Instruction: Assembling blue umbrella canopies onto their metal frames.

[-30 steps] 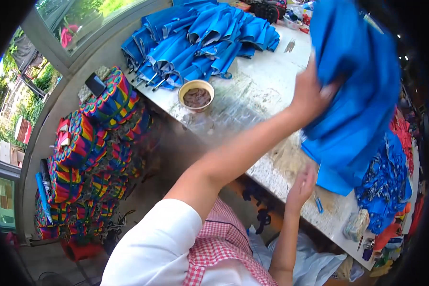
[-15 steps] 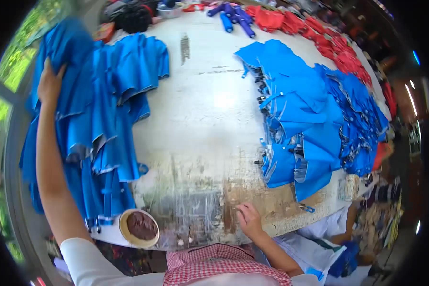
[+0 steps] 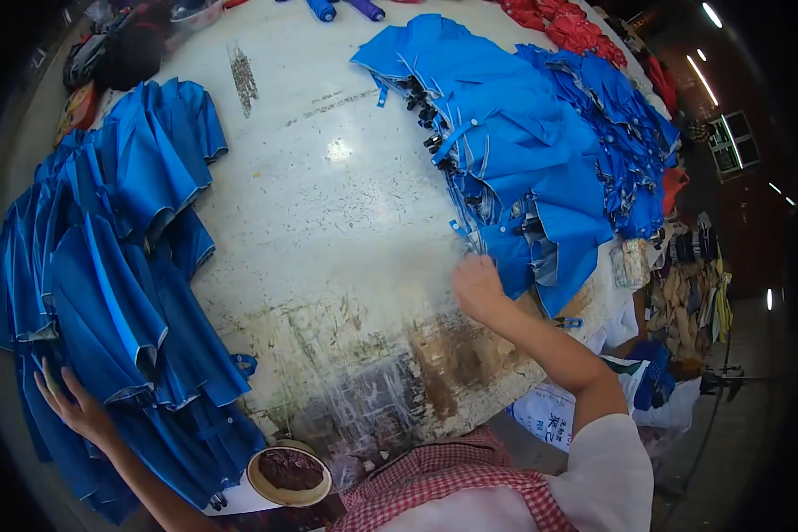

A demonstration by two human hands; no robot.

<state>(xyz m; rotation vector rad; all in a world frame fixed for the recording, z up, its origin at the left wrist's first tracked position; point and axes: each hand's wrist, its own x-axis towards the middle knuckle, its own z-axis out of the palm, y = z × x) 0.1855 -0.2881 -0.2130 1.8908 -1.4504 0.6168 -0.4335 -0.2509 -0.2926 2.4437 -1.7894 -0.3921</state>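
Note:
My right hand [image 3: 481, 290] is closed at the near left corner of a pile of blue umbrellas [image 3: 532, 142] on the right of the table. Its fingers pinch the end of an umbrella there; the exact part is hidden. Dark ends, ribs and snap straps stick out along that side. On the left, another heap of blue umbrellas [image 3: 115, 257] drapes over the table edge in loose folds. My left hand [image 3: 75, 406] lies against the near lower part of this heap, with its fingers apart and nothing gripped.
A round tub [image 3: 288, 474] with a dark brown content sits at the near table edge. A small patterned block [image 3: 629, 264] and a blue clip [image 3: 569, 323] lie by the right edge. Red fabric bundles [image 3: 576, 31] and rolled umbrellas [image 3: 363, 8] are at the far side.
My left hand has let go of the raised blue fabric and come down nearer. My right hand has reached forward to the right pile and closed there. The view has turned rightward.

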